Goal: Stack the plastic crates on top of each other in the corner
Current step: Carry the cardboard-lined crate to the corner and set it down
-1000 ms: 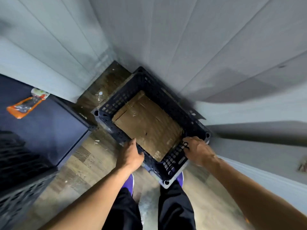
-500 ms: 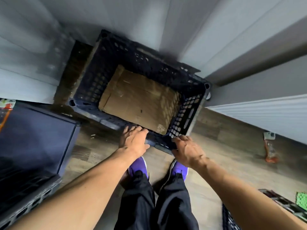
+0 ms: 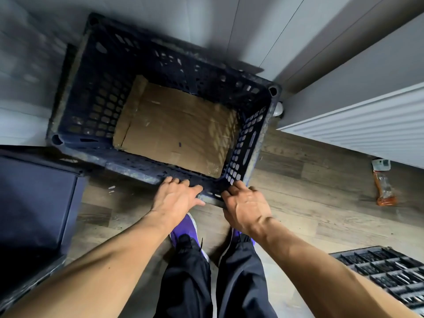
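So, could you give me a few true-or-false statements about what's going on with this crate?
1. A cardboard sheet lies inside the crate. True.
2. Only one hand touches the crate. False: the left hand and right hand both rest on its near rim.
3. An orange packet lies on the floor. True.
4. The crate stands mid-room. False: it sits against the walls in a corner.

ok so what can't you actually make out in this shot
Head view only.
What the crate stands on: hidden by its own walls and the cardboard liner.
Right hand grip: fingertips bend out of sight over the crate's corner.
Second crate: cut off by the lower right edge.
Orange packet, far right: too blurred to read.
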{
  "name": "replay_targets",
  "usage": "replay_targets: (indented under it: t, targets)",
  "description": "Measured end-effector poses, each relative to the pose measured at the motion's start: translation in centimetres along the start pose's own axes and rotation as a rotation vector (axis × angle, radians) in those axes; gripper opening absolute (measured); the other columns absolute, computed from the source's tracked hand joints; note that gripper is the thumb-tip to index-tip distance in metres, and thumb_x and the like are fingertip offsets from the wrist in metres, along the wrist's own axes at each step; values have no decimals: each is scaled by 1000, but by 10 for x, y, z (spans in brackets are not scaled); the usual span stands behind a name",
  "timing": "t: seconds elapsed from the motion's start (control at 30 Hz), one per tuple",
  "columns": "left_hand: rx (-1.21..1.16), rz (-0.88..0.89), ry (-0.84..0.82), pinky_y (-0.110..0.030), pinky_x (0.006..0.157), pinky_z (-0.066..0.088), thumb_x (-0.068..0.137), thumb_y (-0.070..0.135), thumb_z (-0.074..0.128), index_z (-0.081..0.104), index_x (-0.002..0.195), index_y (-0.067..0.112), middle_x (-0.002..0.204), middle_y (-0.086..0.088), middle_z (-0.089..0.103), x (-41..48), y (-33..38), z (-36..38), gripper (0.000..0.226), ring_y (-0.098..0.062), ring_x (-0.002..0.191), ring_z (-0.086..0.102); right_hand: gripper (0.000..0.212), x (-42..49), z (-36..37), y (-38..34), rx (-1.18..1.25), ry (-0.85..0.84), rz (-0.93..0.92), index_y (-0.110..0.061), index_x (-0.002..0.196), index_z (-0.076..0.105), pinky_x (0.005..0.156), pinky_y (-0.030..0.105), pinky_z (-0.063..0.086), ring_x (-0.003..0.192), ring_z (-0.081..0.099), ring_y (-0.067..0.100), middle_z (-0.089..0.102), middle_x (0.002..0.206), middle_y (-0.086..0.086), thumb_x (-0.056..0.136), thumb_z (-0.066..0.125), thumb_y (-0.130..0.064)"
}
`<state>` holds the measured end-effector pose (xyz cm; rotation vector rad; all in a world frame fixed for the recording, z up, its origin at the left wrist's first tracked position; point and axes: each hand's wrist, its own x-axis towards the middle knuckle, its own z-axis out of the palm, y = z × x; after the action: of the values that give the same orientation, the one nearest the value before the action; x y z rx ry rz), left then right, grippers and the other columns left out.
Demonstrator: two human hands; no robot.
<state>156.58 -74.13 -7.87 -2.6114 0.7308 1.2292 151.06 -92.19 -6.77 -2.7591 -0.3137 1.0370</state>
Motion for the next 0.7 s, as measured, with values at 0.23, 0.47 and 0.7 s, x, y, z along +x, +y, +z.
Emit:
replay_targets:
  t: [0.23,0.47,0.7]
  targets:
    - [-100,-32,103,-33,105,31,90,69,39,46,140,41,127,3,62,8,19,-12,57,-23,118,55,32,4,-21,23,32,-17,46,-19,115,62,98,40,40,128,44,19,64,114,0,85,51,-23]
    - [-158,-64,173,-35,110,28,92,65,39,47,140,39,128,3,62,7,28,-7,55,-23,121,51,33,3,-23,30,-5,-21,82,-19,123,57,99,39,40,134,36,16,60,120,-2,92,46,-26]
    - [-409,-30,208,-33,114,25,97,49,47,47,142,31,142,5,50,-19,22,-17,49,-18,136,38,39,-14,-43,23,173,-105,101,-16,127,52,101,39,43,138,26,20,51,135,1,89,45,-17]
